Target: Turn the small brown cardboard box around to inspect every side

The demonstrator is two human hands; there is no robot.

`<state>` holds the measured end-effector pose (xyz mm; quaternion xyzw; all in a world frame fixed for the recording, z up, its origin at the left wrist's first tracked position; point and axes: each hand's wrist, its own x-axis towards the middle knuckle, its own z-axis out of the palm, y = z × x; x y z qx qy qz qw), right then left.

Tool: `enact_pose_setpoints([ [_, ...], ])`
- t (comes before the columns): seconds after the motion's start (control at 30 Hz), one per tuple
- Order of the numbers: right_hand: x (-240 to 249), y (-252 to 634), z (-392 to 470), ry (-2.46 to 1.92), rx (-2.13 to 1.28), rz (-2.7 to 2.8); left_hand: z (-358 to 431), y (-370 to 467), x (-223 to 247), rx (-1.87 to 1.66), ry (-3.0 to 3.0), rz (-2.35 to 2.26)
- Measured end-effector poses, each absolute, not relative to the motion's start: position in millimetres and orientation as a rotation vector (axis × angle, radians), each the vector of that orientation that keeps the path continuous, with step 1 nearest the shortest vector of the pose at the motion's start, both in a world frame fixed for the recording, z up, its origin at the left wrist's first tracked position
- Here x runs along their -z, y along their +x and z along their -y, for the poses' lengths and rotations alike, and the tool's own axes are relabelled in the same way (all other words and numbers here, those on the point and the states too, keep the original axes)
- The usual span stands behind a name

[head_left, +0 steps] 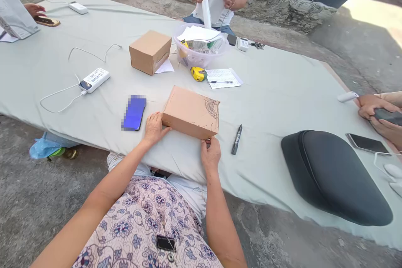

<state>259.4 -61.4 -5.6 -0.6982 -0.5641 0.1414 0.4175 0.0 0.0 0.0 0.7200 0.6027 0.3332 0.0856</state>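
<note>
My left hand (153, 127) grasps the near left corner of a closed, brown rectangular cardboard box (191, 111), thumb along its near face and fingers at its left end. My right hand (210, 153) pinches the near right corner low down, between thumb and curled fingers. Holding both near corners seems to square the box to me and stop it skidding on the cloth. It lies flat near the front edge of the pale cloth-covered bench (264, 92), within easy reach, its top scribbled with dark looping lines at the far right corner.

Just left of my left hand lies a flat phone with a blurred blue face (135, 113), apart from the box. Right of my right hand, near that same edge, a slim black marker pen (237, 139) probably sits handy for writing.

Towards the far edge, a yellow-and-black tape measure (198, 74) touches a white ruled sheet (222, 74). A second brown cardboard box (149, 52) rests partly on paper, perhaps pinning it. Beside it, a translucent lilac plastic basket (199, 59) gathers loose items, presumably for tidiness.
</note>
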Motion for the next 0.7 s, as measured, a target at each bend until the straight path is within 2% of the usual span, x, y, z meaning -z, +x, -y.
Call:
enact_pose_setpoints([
  [0.4, -2, 258, 66, -1.787, -0.366, 1.422, 6, 4, -11, -0.875, 2.099, -1.789],
  [0.7, -1, 258, 69, -1.826, -0.307, 1.403, 6, -1, -1, -0.936, 2.144, -1.739],
])
